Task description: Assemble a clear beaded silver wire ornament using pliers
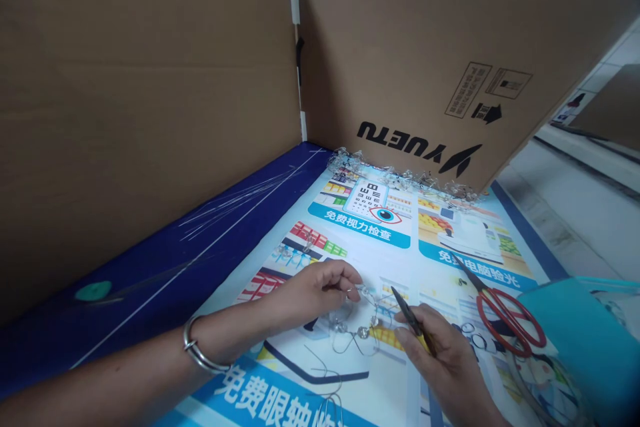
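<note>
My left hand (325,290), with a silver bangle on its wrist, is closed in a pinch on the upper edge of a wire ring with clear beads (363,332). Thin wire loops stick out below the beads. To the right, my right hand (445,353) is wrapped around needle-nose pliers (410,312) with a yellow handle. Their dark tip points up and left, apart from the beaded ring. Whether the jaws are parted is too small to tell.
Red-handled scissors (511,321) lie right of my right hand, beside a teal box (583,340). Loose bent wires (327,383) lie in front. Several beaded wire pieces (410,180) line the back cardboard wall (400,47). Straight wire strands (240,203) and a green object (93,291) are at left.
</note>
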Demonstrator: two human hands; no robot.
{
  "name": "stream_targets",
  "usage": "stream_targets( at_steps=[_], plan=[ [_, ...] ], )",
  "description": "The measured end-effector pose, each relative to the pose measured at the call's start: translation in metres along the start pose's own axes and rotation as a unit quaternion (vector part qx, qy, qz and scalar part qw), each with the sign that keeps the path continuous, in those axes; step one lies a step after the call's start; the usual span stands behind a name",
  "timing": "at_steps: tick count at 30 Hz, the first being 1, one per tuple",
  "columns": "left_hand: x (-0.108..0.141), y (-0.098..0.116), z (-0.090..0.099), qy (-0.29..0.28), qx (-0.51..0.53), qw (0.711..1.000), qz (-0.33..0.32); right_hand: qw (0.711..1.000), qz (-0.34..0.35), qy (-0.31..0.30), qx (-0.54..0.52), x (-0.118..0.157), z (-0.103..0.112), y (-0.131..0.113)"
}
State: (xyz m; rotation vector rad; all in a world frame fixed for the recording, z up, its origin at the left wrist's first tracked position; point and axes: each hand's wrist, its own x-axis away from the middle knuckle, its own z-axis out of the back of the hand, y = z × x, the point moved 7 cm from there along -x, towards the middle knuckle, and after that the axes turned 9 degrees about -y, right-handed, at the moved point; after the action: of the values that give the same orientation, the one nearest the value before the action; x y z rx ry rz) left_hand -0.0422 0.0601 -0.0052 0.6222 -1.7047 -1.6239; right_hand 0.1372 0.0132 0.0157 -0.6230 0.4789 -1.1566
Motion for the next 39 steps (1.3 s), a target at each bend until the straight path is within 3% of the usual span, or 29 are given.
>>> stream_targets(
  at_steps=[12, 24, 39],
  plan=[
    [-0.002, -0.001, 0.0, -0.034, 0.067, 0.997, -0.016, 1.0, -0.011, -0.013, -0.009, 0.0, -0.002, 0.001],
    [-0.002, -0.004, -0.001, -0.035, 0.042, 0.998, -0.032, 1.0, -0.004, -0.011, -0.001, 0.0, -0.002, 0.001],
    [0.003, 0.007, 0.004, 0.02, -0.026, 0.999, -0.036, 0.999, -0.013, -0.035, -0.011, 0.0, -0.005, 0.002]
  ],
)
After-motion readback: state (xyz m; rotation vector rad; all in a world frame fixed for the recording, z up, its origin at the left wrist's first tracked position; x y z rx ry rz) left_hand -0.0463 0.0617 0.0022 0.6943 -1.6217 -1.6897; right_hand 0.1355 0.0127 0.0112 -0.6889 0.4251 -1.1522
